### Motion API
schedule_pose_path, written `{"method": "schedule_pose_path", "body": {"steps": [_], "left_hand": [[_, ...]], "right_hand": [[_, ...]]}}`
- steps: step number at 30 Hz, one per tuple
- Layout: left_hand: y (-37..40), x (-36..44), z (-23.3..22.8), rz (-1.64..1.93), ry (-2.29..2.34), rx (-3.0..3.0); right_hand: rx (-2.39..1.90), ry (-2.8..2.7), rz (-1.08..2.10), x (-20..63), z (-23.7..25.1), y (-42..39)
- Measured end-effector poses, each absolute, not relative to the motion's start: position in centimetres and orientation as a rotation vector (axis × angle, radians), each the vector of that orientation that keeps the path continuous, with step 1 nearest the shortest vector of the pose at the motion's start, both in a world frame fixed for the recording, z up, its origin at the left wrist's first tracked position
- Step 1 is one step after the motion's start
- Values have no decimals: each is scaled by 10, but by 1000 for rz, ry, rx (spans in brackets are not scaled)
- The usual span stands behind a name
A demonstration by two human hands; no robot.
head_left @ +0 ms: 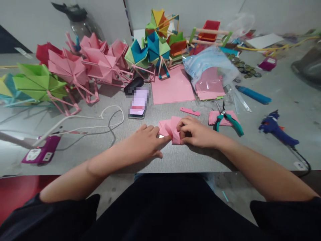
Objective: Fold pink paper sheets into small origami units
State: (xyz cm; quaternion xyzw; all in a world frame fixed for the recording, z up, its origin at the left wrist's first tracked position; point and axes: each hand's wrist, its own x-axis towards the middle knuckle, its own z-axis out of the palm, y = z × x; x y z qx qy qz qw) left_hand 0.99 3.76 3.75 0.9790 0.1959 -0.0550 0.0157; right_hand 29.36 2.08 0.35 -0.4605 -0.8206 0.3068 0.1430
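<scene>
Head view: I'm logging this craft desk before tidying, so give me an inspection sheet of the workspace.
Surface: grey table, crowded at the back.
Job's things: folded pink paper lying flat near the front edge.
Clutter: pink paper wheels, multicoloured paper wheel, green paper wheel, pink sheet, plastic bag, teal-handled pliers, blue glue gun, phone.
Grippers: left hand presses a fingertip on the paper; right hand pinches its fold.
Cables: white cable looping to a purple power strip; the glue gun's black cord runs off the edge.
Surroundings: pale wall behind.
</scene>
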Motion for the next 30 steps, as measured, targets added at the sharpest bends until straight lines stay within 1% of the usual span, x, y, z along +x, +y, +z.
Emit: {"method": "schedule_pose_path", "body": {"steps": [4, 6, 17, 24, 30], "left_hand": [[36, 14, 34, -443, 610, 2986], [41, 18, 33, -499, 567, 2974], [68, 21, 20, -335, 247, 3019], [70, 8, 17, -240, 286, 3011], [73, -8, 17, -268, 352, 3064]], "right_hand": [[-1313, -2359, 894, 293, 4, 21], [-1305, -2368, 889, 293, 4, 22], [-1287, -2380, 941, 295, 3, 25], [-1266, -2384, 925, 293, 3, 24], [-1248, -2383, 913, 295, 0, 25]]}}
